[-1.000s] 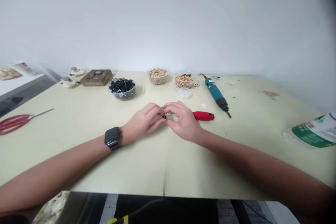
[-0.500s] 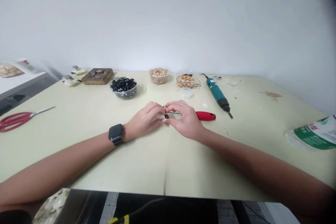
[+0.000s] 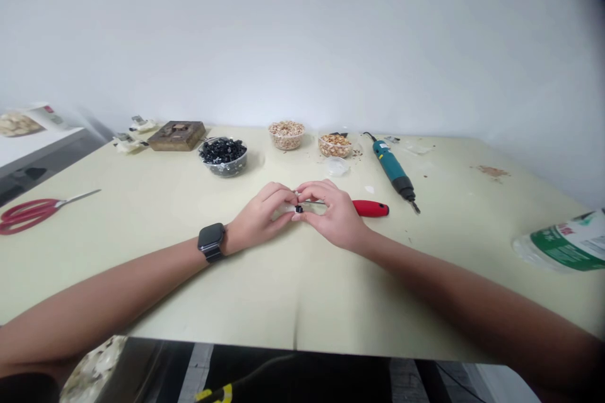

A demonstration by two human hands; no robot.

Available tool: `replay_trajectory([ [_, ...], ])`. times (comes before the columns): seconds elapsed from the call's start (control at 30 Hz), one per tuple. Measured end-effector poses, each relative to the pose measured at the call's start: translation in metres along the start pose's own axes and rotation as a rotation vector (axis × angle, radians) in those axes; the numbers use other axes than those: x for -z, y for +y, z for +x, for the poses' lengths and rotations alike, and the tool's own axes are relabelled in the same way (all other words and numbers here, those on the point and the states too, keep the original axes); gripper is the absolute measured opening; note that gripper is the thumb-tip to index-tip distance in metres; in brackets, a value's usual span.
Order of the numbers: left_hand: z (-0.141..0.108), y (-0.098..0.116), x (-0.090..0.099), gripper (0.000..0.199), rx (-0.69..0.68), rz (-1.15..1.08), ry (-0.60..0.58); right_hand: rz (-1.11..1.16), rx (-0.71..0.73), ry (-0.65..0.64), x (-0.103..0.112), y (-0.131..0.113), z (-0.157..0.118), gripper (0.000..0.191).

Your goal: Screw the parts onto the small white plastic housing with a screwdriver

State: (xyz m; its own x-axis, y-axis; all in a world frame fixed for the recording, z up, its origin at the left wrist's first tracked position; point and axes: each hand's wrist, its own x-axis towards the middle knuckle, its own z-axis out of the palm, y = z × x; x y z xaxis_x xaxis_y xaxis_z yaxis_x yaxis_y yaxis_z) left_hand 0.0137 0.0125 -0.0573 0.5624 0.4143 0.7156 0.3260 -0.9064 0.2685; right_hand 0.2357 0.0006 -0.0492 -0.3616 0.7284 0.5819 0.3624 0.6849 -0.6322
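Above the middle of the table, my left hand [image 3: 259, 217] and my right hand [image 3: 338, 217] meet fingertip to fingertip. Pinched between their fingers is a small black piece [image 3: 299, 209], too small to make out further. A black watch sits on my left wrist. Behind my right hand lies a tool with a red handle [image 3: 371, 208]; its thin metal shaft runs left between the hands, and its tip is hidden.
A tub of black pieces [image 3: 224, 157], two tubs of beige and brown bits [image 3: 286, 136], a clear lid [image 3: 336, 167] and a metal block [image 3: 177, 136] stand at the back. Right are a teal rotary tool [image 3: 392, 167] and a plastic container [image 3: 562, 245]; red scissors [image 3: 33, 214] lie left.
The view has shifted very slightly. Both hands keep nearly the same pose around the small black piece.
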Motion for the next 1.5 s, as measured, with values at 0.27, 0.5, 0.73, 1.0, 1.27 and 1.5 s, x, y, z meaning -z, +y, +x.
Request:
replay_trajectory([
  [0.27, -0.001, 0.001, 0.001, 0.013, 0.132, -0.094, 0.033, -0.032, 0.039, -0.029, 0.0, 0.002, -0.001, 0.033],
  [0.5, 0.001, 0.008, 0.001, 0.015, 0.318, -0.309, 0.075, -0.126, 0.106, 0.008, 0.0, 0.0, -0.004, 0.034],
  [0.73, 0.004, 0.016, -0.004, 0.03, 0.605, -0.808, 0.195, 0.014, 0.103, 0.004, -0.008, -0.004, -0.008, 0.041],
  [1.0, 0.006, 0.01, -0.006, 0.036, 0.662, -0.808, 0.204, -0.043, 0.16, 0.021, -0.005, -0.005, -0.006, 0.036],
  [1.27, 0.002, 0.005, -0.007, 0.038, 0.585, -0.603, 0.176, -0.193, 0.133, -0.05, 0.001, 0.001, -0.007, 0.038],
  [1.5, 0.0, 0.004, -0.008, 0.031, 0.546, -0.59, 0.189, -0.274, 0.168, -0.029, -0.001, 0.0, -0.007, 0.041],
])
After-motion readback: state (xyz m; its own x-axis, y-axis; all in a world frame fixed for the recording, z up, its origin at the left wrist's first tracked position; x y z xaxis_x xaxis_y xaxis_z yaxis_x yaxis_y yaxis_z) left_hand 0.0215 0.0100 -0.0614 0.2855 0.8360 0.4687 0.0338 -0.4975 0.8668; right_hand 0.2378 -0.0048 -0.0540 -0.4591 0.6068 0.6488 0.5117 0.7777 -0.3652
